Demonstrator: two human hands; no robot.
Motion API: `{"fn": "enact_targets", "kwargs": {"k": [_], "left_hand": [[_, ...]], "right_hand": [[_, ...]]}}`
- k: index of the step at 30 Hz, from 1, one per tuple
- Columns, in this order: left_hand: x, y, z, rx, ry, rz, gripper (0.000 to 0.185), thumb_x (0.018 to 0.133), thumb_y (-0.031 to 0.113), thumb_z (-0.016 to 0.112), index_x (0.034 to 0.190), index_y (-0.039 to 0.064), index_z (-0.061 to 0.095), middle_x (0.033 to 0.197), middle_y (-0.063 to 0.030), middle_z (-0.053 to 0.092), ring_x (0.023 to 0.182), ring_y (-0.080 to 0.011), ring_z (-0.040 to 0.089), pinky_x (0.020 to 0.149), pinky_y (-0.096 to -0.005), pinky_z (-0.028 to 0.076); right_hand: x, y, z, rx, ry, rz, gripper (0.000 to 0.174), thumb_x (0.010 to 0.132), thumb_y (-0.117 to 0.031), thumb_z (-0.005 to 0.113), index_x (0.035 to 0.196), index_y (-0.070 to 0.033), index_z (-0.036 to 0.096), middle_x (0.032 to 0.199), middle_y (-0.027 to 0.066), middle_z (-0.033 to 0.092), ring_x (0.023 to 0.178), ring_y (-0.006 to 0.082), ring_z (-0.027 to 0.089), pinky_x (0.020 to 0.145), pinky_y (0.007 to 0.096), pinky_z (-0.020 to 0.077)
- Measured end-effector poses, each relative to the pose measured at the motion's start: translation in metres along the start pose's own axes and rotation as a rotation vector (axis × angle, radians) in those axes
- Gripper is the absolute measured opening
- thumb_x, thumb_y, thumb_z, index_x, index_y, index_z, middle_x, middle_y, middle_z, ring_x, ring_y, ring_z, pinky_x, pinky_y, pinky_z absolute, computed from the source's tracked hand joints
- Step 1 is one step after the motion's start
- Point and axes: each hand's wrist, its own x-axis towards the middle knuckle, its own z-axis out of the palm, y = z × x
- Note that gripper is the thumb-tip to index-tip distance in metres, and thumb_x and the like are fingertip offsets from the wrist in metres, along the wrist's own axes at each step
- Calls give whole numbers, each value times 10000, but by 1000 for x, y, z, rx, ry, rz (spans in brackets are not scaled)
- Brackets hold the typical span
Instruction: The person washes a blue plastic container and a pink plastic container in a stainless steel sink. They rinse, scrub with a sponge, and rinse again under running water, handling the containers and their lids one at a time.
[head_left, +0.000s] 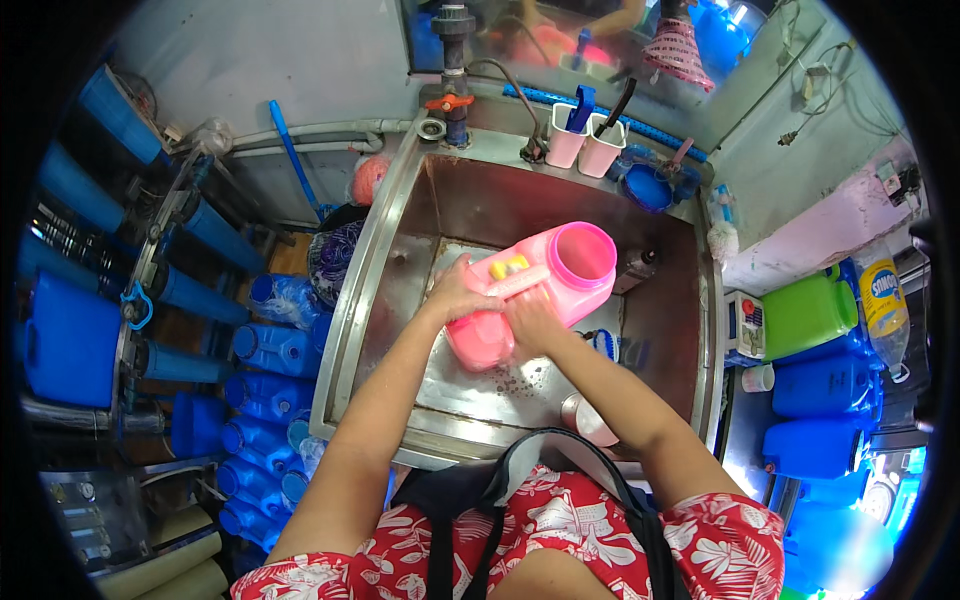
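Note:
A pink plastic water container (487, 341) with a wide, uncapped mouth lies tilted over the stainless steel sink (337, 337), its mouth towards the upper right. Around its side, near the handle, my left hand (459, 294) is closed. My right hand (534, 319) presses on the container's side below the handle; something yellow shows by its fingers, too hidden to name. A blue-and-white scrub brush (602, 345) lies in the sink to the right of that hand. Under my right forearm is a pale pink vessel (589, 420), partly covered. A bottle (636, 270) stands against the sink's right wall.
Along the sink's back ledge are a pipe with an orange valve handle (450, 103), two pale cups (566, 139) holding brushes, and a blue round lid (647, 187). Blue water containers (274, 350) crowd the left. A green container (806, 315) and more blue ones stand at right.

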Motion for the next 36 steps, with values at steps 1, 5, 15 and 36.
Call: {"fn": "enact_targets", "kwargs": {"k": [1,5,15,36], "left_hand": [[0,3,-1,-1,3,-9,1269,440,478,879,1450,-13,290,1406,-250,428,1335,-378,375,1105,-398,328],[-5,0,0,-73,24,-18,1252,439,476,881,1438,-18,311,1401,-247,434,1331,-374,384,1099,-396,339],[-6,0,-2,-14,12,-2,1190,439,465,888,1393,-34,382,1365,-245,471,1282,-354,451,1077,-391,364],[-10,-23,9,-293,321,120,526,948,500,443,1015,55,715,985,-186,692,978,-307,649,886,-382,459]], "right_hand": [[14,5,-19,66,-197,-14,1105,503,-588,806,1320,51,427,1363,263,432,1301,400,386,1071,538,302],[16,-7,-18,189,-378,-57,1051,534,-493,808,1320,77,405,1367,290,414,1310,435,361,1084,504,305],[9,-11,-22,-79,-215,-14,1025,565,-429,806,1366,34,366,1385,271,409,1317,433,364,1094,521,288],[11,-43,-6,298,892,49,324,689,25,605,983,-95,668,1063,168,648,1064,319,609,906,465,453]]}}
